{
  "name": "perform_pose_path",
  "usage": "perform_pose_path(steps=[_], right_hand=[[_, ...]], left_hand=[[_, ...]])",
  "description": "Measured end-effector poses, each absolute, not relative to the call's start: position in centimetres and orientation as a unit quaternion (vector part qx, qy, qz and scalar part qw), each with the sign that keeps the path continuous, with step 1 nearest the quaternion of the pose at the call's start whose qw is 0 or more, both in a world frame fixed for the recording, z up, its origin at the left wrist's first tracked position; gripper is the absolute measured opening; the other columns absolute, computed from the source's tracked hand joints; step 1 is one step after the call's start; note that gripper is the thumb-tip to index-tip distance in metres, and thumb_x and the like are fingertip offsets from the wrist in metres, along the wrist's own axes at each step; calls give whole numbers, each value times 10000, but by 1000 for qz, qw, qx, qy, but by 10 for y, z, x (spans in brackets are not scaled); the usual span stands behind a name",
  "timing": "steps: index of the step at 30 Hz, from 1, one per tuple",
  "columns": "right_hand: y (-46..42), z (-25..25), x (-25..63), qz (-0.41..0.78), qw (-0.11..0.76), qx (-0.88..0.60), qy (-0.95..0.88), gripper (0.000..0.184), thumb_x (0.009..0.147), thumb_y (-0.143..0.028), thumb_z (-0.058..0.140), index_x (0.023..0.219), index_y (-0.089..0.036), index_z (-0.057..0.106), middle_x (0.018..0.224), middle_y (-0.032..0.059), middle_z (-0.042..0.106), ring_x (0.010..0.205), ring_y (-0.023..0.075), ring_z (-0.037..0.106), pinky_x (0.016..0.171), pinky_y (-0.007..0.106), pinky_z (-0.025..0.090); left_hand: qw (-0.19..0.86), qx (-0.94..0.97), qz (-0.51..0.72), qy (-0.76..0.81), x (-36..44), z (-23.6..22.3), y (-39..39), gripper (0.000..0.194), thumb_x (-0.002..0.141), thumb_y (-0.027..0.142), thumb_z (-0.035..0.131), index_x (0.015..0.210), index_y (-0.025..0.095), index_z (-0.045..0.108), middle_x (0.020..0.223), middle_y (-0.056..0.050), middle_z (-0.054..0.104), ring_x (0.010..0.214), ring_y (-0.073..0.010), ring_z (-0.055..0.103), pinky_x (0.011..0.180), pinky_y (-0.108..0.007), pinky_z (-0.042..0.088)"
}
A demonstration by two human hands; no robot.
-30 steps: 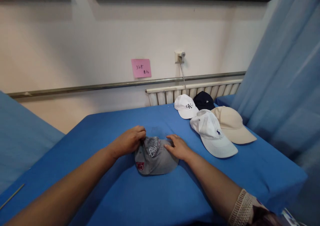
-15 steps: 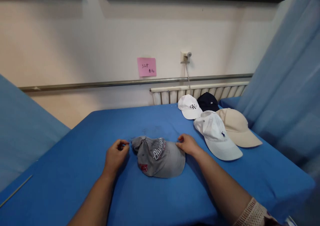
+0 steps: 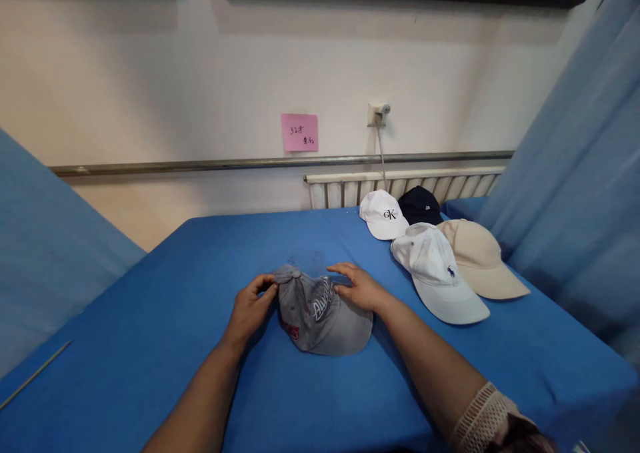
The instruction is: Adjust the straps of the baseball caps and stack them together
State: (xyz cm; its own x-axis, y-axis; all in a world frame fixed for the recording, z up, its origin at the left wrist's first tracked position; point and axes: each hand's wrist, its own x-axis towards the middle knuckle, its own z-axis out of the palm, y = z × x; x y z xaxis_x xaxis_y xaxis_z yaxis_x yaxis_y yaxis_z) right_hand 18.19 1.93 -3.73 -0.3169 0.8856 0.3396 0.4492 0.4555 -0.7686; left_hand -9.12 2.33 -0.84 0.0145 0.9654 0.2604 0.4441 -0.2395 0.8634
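Note:
A grey baseball cap [image 3: 320,316] with white lettering and a red patch lies in front of me, its brim pointing right. My left hand [image 3: 254,303] pinches the cap's back edge between thumb and fingers. Over the front panel, near where the brim starts, is my right hand [image 3: 361,287]. Its fingers are stretched and apart, with the thumb side touching the cap by the lettering. Part of the lettering is covered by that hand.
Behind to the right sit a white cap [image 3: 383,213], a navy cap [image 3: 419,206], a pale cap with a small horse emblem [image 3: 433,266] and a beige cap [image 3: 475,256]. A thin stick [image 3: 35,374] lies at the left on the blue-covered table [image 3: 200,259]. Blue curtains [image 3: 575,173] hang on both sides.
My left hand has moved right and taken the cap's back edge. My right hand has shifted left from the brim to the front panel. The crown stands a little fuller.

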Motion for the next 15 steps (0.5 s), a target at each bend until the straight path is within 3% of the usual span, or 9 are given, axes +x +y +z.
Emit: perform_pose_path(steps=[6,11,15], right_hand=[[22,-23,180,279,341,-474,-762,103,811,-129,629,870,-203,669,912,19,692,866,163,623,782,270,460],[-6,-2,208,271,335,-511,-744,37,768,-154,616,773,-191,620,724,-12,639,652,129,548,587,223,359],[-19,4,220,271,290,-543,-740,66,700,-137,592,729,-194,578,617,-42,567,555,111,473,527,224,275]], left_hand=[[326,613,468,547,-85,-3,25,352,738,498,651,870,185,746,841,-65,728,797,-217,639,669,-274,489],[343,586,496,542,-71,8,43,368,719,512,666,831,168,735,831,-77,724,768,-206,635,667,-276,493],[273,575,544,547,-66,7,48,369,728,467,648,939,169,700,945,-89,710,866,-212,640,772,-303,491]])
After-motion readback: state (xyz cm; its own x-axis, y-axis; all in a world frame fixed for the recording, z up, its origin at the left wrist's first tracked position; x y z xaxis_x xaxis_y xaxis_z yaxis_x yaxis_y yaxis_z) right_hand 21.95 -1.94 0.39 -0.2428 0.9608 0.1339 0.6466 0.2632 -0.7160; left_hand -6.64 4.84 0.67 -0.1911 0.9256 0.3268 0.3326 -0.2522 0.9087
